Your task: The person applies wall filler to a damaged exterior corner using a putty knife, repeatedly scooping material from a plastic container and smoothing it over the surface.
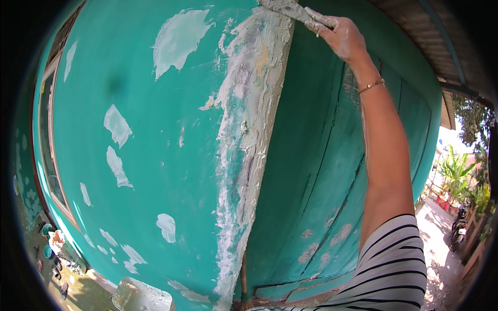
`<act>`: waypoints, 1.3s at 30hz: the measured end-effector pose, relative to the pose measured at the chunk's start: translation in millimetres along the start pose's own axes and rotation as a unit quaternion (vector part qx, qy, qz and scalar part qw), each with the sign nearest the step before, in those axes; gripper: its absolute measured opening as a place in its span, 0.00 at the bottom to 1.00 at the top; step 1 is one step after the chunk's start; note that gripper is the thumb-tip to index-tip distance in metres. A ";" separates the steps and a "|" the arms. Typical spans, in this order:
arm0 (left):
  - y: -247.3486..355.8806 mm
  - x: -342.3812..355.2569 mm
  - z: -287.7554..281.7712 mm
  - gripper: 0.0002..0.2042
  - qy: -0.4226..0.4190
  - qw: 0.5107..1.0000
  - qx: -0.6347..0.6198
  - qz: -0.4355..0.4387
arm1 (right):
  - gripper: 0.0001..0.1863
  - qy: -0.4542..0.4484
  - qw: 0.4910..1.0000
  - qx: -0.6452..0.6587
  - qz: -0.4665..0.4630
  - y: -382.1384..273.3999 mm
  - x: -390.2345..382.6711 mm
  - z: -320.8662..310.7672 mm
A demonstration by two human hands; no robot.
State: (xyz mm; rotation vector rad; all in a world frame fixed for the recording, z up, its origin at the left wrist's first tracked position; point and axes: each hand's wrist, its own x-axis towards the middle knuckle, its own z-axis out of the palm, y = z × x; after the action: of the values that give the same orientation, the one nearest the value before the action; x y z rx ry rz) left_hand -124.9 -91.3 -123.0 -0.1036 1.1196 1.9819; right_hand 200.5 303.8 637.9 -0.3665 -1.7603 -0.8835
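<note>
Right hand [343,39] pinches the handle of a putty-caked tool [285,8]. Tool sits at the top of the rough putty strip [257,114] on the green wall [192,129] corner; frame edge crops it, caking hides blade shape. Pale tray-like object [142,296] bottom left, cut off, contents unclear.

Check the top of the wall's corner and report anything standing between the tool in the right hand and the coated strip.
Nothing visible does. The right hand holds the tool at the top of the coated strip. The picture's upper edge crops the view there, so contact is uncertain.
</note>
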 end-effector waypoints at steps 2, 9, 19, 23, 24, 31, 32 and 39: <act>-4.7 -0.2 -6.1 0.33 0.005 1.000 -0.010 -0.008 | 0.22 -0.061 0.998 0.011 0.003 -26.9 -41.6 0.5; 11.5 -8.1 -5.9 0.31 -0.022 0.998 0.018 -0.049 | 0.22 0.002 0.999 -0.017 -0.029 -13.3 -23.6 -2.6; 5.5 -28.6 -1.6 0.28 -0.019 0.999 -0.030 0.000 | 0.23 -0.145 0.986 0.083 0.015 -46.1 -66.8 0.6; 10.7 -30.4 -2.6 0.29 -0.004 1.000 0.002 -0.006 | 0.22 -0.095 0.992 0.079 0.023 -34.1 -70.9 3.4; 14.3 -33.9 3.2 0.30 -0.009 1.000 0.015 0.003 | 0.22 -0.056 0.996 0.065 0.028 -25.5 -56.1 6.2; 19.0 -44.9 16.5 0.30 -0.033 0.998 0.017 0.046 | 0.15 -0.019 0.997 0.009 0.075 -42.0 -26.6 -14.1; 19.1 -52.5 23.4 0.30 -0.040 0.998 0.015 0.046 | 0.17 -0.027 0.999 0.003 0.044 -44.9 -41.7 -9.7; 12.6 -67.2 25.1 0.28 -0.023 0.999 0.024 0.029 | 0.24 -0.143 0.981 0.005 -0.128 -128.3 -232.5 0.1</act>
State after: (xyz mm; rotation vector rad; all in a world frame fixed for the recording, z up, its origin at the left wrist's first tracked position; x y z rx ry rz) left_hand -82.5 -117.9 -70.1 -0.0002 1.1504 1.9965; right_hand 206.2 257.1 376.6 -0.2745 -2.1108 -1.0427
